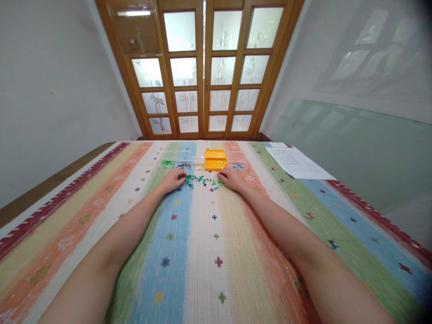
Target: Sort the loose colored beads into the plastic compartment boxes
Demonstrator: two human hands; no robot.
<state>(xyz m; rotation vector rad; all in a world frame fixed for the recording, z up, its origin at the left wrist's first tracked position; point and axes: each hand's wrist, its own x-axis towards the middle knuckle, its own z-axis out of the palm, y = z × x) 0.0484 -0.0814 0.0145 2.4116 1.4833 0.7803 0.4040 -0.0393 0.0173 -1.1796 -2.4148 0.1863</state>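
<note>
A loose scatter of small blue, green and dark red beads (202,181) lies on the cloth between my two hands. At its left end is my left hand (172,181), fingers curled and tips pinched together among the beads. My right hand (232,177) rests at the right end, its thumb and fingers drawn together beside a few beads. Whatever either pinch holds is too small to make out. Just beyond stand small clear boxes with green pieces (168,164), brown pieces (184,165) and blue pieces (238,166), and an orange box (216,153) with pale pieces inside.
A striped tablecloth (175,279) covers the table. Sheets of paper (300,163) lie at the far right. A small clear box with yellowish pieces (198,165) stands left of the orange one. Behind the table are wooden glazed doors (203,108), with a glass panel (354,148) on the right.
</note>
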